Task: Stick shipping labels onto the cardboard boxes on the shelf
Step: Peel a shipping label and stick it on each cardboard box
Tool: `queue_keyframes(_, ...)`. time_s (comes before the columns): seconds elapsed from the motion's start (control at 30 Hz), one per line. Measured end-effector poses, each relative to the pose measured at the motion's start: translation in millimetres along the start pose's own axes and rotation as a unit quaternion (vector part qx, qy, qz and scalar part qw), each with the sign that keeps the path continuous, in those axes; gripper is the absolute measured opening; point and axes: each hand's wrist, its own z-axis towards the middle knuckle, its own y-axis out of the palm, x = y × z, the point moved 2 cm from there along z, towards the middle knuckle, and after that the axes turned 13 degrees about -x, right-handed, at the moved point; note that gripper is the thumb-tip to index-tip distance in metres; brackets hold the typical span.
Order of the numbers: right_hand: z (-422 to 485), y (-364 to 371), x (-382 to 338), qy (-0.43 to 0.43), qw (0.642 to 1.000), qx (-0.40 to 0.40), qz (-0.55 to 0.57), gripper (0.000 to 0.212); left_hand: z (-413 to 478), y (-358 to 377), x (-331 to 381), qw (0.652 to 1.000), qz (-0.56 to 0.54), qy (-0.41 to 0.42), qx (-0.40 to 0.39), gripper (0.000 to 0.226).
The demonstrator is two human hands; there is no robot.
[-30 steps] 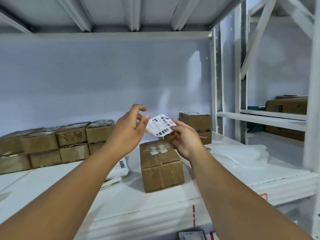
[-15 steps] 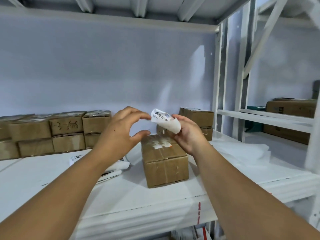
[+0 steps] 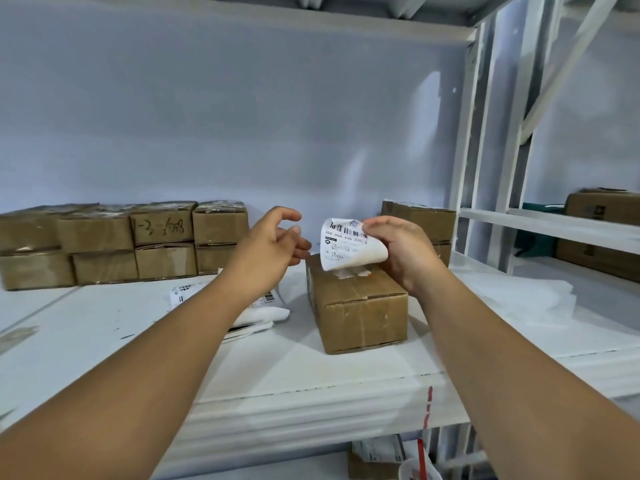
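At the back left of the shelf (image 3: pixel 104 327) stands a block of cardboard boxes (image 3: pixel 131 244), eight by my count, in two tiers of four; one upper box has handwriting on its front. In front of it lies one loose pile of label sheets (image 3: pixel 183 294), partly hidden under the left forearm. One single box (image 3: pixel 360 306) sits near the middle of the shelf, end toward the camera, with white scraps on its taped top. Behind it, a stack of two boxes (image 3: pixel 419 216) stands against the upright post. A crumpled white sheet (image 3: pixel 519 296) lies on the shelf's right part. In the neighbouring bay, two more boxes (image 3: pixel 602 207) show, one on each of two levels.

The left hand (image 3: pixel 266 247) hovers above the single box's left edge, fingers loosely spread and gripping nothing, fingertips just beside the label. The right hand (image 3: pixel 401 251) is over the box's far end, thumb and fingers pinching the upper right edge of one shipping label (image 3: pixel 346 247). The label curls downward, print facing the camera, its lower edge reaching the box top; whether it has stuck there I cannot tell.
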Motion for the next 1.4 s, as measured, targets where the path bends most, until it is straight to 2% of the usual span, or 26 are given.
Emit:
queue_keyframes(0.1, -3, 1, -2, 0.0, 1.0, -0.014, -0.012, 0.021, -3, 4, 1, 0.994, 0.094, 0.016, -0.045, 0.018)
queue_keyframes(0.2, -5, 2, -4, 0.002, 0.999, -0.034, -0.036, 0.019, -6, 4, 0, 0.982, 0.183, 0.027, -0.05, 0.017)
queue_keyframes(0.33, -7, 5, -4, 0.003, 0.995, -0.06, -0.075, 0.022, -9, 5, 3, 0.976, 0.21, 0.035, -0.046, 0.02)
queue_keyframes(0.5, -10, 5, -6, 0.007, 0.996, -0.056, -0.071, 0.017, -11, 7, 7, 0.969, 0.238, 0.042, -0.053, 0.022)
queue_keyframes(0.67, -12, 6, -9, 0.01, 0.999, -0.029, 0.024, 0.014, -10, 8, 6, 0.961, 0.264, 0.044, -0.067, 0.025)
queue_keyframes(0.77, -11, 1, -16, -0.032, 0.997, -0.003, 0.074, 0.017, -10, 10, 5, 0.957, 0.275, 0.039, -0.082, 0.03)
queue_keyframes(0.87, -10, -4, -23, -0.077, 0.99, 0.022, 0.113, 0.017, -8, 16, 6, 0.932, 0.333, 0.047, -0.133, 0.029)
queue_keyframes(1.13, -16, -9, -35, -0.179, 0.946, -0.039, 0.266, 0.013, -5, 24, 11, 0.932, 0.32, 0.008, -0.17, 0.027)
queue_keyframes(1.23, -18, -15, -37, -0.192, 0.922, -0.057, 0.332, 0.015, -5, 23, 12, 0.933, 0.317, 0.007, -0.169, 0.027)
queue_keyframes(1.3, -18, -20, -37, -0.196, 0.904, -0.052, 0.377, 0.009, -5, 22, 11, 0.934, 0.316, 0.014, -0.169, 0.027)
queue_keyframes(1.4, -20, -18, -37, -0.157, 0.912, 0.005, 0.38, 0.005, -4, 22, 9, 0.935, 0.309, 0.02, -0.173, 0.027)
